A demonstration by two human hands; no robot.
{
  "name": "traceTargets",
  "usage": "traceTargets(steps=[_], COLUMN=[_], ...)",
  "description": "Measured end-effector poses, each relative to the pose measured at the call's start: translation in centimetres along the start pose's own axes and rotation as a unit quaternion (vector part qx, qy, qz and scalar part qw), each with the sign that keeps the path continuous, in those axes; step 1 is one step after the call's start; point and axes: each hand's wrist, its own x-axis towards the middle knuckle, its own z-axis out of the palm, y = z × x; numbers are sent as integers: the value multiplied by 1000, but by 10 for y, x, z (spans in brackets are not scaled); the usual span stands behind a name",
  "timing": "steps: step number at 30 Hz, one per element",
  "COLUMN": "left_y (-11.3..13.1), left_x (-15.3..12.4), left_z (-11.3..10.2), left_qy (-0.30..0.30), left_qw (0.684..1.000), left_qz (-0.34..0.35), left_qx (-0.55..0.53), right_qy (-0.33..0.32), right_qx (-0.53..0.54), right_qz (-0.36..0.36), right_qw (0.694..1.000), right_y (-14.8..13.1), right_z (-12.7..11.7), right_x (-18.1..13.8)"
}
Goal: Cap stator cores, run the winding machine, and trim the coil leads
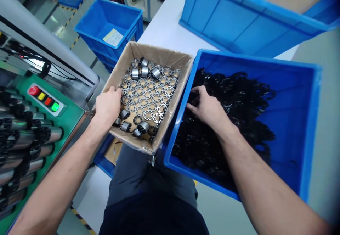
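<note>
My left hand point(108, 104) is closed over the left wall of an open cardboard box point(176, 56) lined with clear film, its fingers curled to the inside. Rows of silver ring-shaped metal parts point(147, 94) lie flat in the box. Several short silver cylinders with black ends point(145, 72) lie on top, at the far and near ends. My right hand point(208, 107) is inside a blue plastic bin point(289, 121), just above a heap of black parts point(247, 96). Thumb and forefinger are apart near the bin's left wall, with nothing seen between them; the other fingers are partly hidden.
Behind stands another large blue bin point(225, 18) on a white table point(164, 22). Stacked blue crates point(108, 18) are at the far left, the top one with a paper inside. A green machine table point(66, 104) holds metal cylinders point(23, 139) and a button panel point(45, 98).
</note>
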Motion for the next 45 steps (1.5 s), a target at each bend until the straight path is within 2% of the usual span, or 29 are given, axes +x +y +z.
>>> traceTargets(steps=[3,6,12,14,16,17,18,20,22,23,24,26,29,33,41,45], left_y=[0,1,-1,-9,-15,-15,-14,-3,16,27,38,59,82,96,97,95], left_x=[12,13,-14,-26,-33,-36,-38,-41,-44,-47,-49,-54,-61,-68,-78,-81], left_z=[-1,-3,-18,-19,-15,-12,-8,-1,3,4,5,5,5,9,23,25], left_qy=[-8,-13,-8,35,89,99,87,12,-64,-90,-110,-125,-102,-66,-90,-106], left_qw=[1000,1000,1000,999,977,942,884,726,573,516,474,427,409,398,444,464], left_qz=[4,7,-4,-3,23,40,54,55,35,30,28,32,36,56,95,90], left_qx=[9,18,25,-26,-192,-318,-455,-685,-816,-851,-873,-895,-906,-913,-886,-875], right_qy=[8,20,21,29,36,35,31,29,50,60,66,53,13,-6,64,65], right_qx=[-3,-7,14,25,41,51,64,91,172,232,298,408,474,503,450,416], right_qz=[-9,-9,-4,4,16,23,30,39,16,-10,-43,-104,-149,-173,-213,-233], right_qw=[1000,1000,1000,999,998,998,997,995,984,971,951,906,868,847,865,877], right_y=[-1,2,4,6,7,8,7,0,-13,-22,-32,-53,-79,-94,-97,-97], right_z=[-3,-6,-14,-18,-22,-25,-29,-38,-48,-53,-57,-62,-60,-49,-38,-33], right_x=[2,3,2,2,3,3,2,-3,-13,-20,-28,-45,-66,-79,-81,-84])
